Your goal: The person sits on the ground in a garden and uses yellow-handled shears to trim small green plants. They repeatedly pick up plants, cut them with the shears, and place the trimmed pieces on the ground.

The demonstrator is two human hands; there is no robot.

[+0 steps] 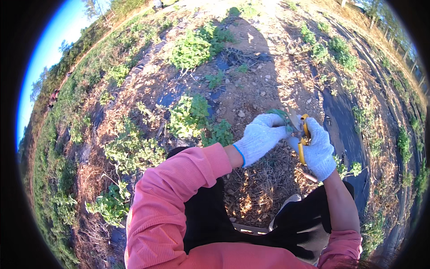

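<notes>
My left hand [263,136], in a white knit glove with a blue cuff edge, is closed on a small green leafy sprig [283,117] in front of my knees. Beside it, to the right, my right hand [317,148] wears a matching white glove and grips pruning shears [304,143] with yellow handles. The metal blades point towards the left hand and meet the sprig near its fingertips. Whether the blades are fully together is too small to tell.
Leafy green plants [189,116] grow to the left and ahead. Black plastic mulch film [342,124] runs along the right. Dry stalks and stones lie on the soil between my legs. A white shoe [285,206] shows below. Far left, a distant person [53,95] is visible.
</notes>
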